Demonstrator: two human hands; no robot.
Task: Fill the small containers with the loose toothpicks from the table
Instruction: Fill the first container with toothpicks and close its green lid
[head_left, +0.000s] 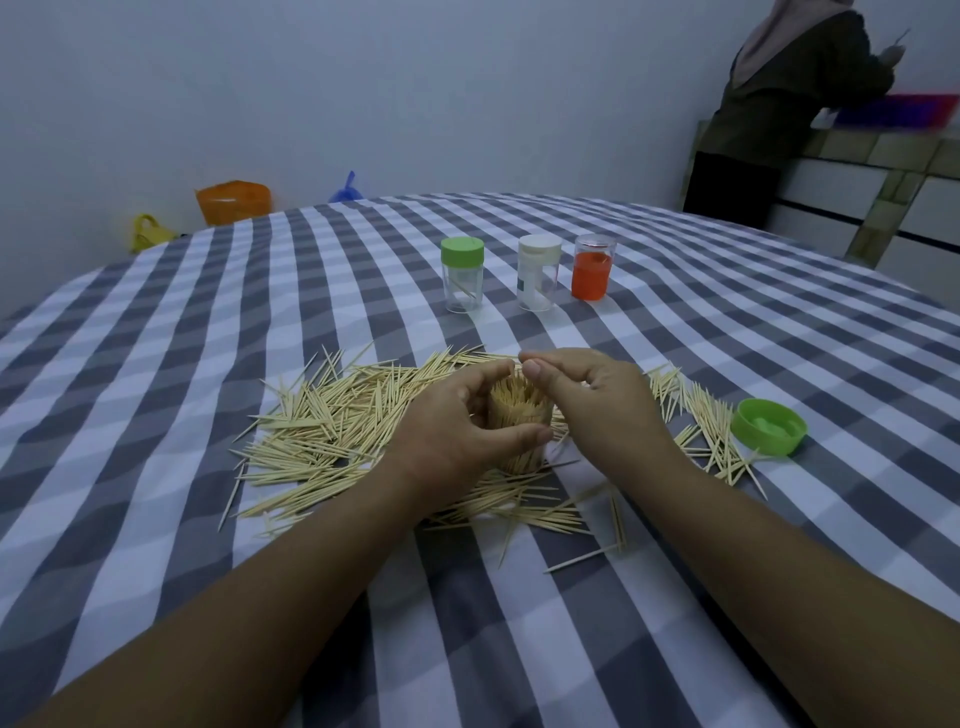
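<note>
Both forearms are bare, no sleeves in view. The left hand (457, 421) and right hand (597, 400) wear nothing visible.

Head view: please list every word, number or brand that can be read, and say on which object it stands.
No text can be read in this view.
White-lidded container: it carries a small label, too small and blurred to read.
Green-lidded container, orange container and loose green lid: no print is visible.
</note>
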